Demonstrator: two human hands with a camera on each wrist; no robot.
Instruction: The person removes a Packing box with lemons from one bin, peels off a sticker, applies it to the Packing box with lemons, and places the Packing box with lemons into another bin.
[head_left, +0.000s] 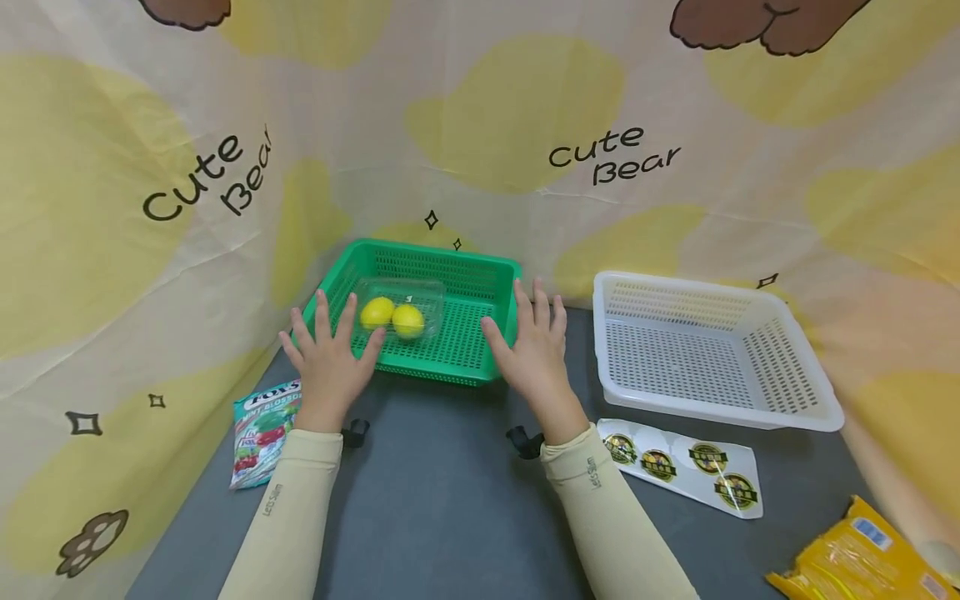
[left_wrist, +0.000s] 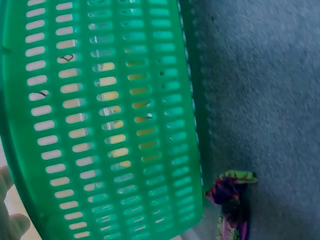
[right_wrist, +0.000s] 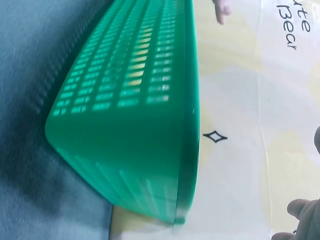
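A green plastic basket stands toward the back of the table, with a clear plastic box inside it. Two yellow lemons lie side by side in that box. My left hand, fingers spread, is at the basket's near left corner. On the other side, my right hand spreads its fingers by the near right corner. Both hands hold nothing; whether either one touches the rim I cannot tell. In the left wrist view, yellow shows through the slots of the basket wall.
A white basket stands at the right, with a sticker sheet in front of it. Beside my left forearm lies a teal candy bag. A yellow packet is at the near right. A patterned cloth hangs behind.
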